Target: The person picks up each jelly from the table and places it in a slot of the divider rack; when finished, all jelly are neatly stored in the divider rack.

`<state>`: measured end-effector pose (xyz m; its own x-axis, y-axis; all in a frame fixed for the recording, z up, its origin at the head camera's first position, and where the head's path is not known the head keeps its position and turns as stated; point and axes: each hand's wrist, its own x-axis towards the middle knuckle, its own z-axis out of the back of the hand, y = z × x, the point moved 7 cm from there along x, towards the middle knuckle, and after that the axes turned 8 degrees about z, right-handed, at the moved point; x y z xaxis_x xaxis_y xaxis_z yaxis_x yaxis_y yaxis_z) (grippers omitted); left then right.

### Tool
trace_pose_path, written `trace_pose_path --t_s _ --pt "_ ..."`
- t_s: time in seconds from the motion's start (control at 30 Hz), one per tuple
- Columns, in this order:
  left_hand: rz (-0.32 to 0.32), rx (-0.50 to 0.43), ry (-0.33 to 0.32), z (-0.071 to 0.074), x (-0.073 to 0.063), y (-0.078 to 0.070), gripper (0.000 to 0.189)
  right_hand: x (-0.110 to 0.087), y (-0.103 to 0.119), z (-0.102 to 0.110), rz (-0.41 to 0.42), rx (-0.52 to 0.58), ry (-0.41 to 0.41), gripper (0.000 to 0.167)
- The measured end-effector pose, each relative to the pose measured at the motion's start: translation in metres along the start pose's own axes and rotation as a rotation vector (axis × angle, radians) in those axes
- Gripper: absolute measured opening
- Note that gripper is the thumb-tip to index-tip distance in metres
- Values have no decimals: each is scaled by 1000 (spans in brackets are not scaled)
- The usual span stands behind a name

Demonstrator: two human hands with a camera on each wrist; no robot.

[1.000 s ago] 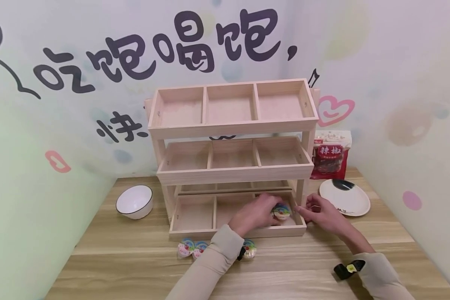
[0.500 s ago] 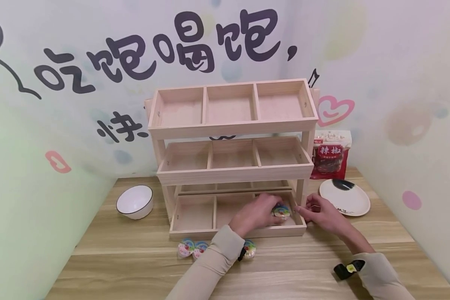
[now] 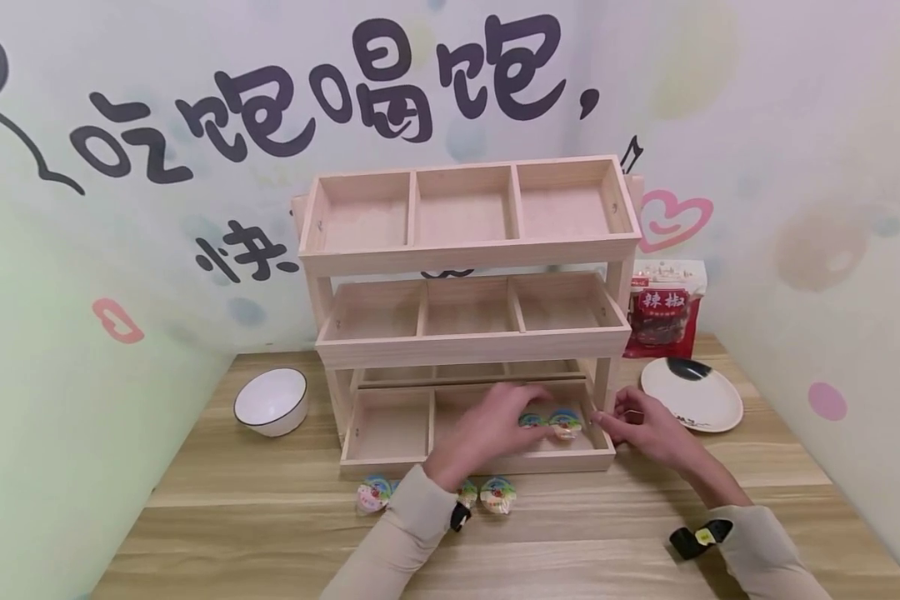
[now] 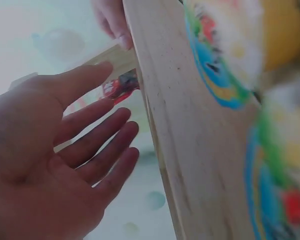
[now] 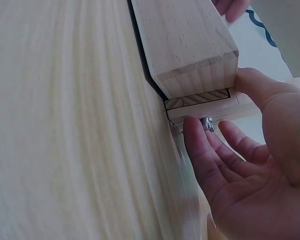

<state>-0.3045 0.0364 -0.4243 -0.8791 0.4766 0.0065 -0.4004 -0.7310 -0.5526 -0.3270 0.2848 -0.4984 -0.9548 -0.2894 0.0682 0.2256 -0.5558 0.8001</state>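
Observation:
In the head view, two small jelly cups [image 3: 566, 422] with colourful lids sit in the right compartment of the bottom tray [image 3: 390, 467] of a three-tier wooden rack. My left hand [image 3: 487, 429] hovers over that tray, just left of the cups, holding nothing. Its fingers look loosely spread in the left wrist view, where other jelly cups [image 4: 217, 50] loom close to the camera. At the tray's right end, my right hand [image 3: 648, 429] grips the rack, thumb at the rim and index finger near a bolt [image 5: 207, 124] on the outside.
Several jelly cups [image 3: 498, 495] lie in a row on the table before the rack, partly behind my left sleeve. A white bowl [image 3: 270, 403] stands left. To the right are a plate [image 3: 701, 404] and a red packet [image 3: 660, 312] against the wall.
My left hand has let go of the jelly cup in the right compartment and drawn back to the left. The second cup is uncovered now. My right hand stays put.

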Motion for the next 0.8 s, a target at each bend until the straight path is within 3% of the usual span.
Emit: trace_pose_path --t_s 0.13,0.3,0.53,0.8 --pt "-107 -52 -63 7 -17 4 36 1 1 0 2 9 -4 44" --pt "-194 -111 -87 8 -44 10 20 1 1 -2 11 12 -13 42" --pt "-221 -95 -96 3 -76 24 16 4 2 -4 22 5 -2 42" --pt "-248 -24 -52 -4 -94 32 25 0 1 -3 3 4 -8 41"
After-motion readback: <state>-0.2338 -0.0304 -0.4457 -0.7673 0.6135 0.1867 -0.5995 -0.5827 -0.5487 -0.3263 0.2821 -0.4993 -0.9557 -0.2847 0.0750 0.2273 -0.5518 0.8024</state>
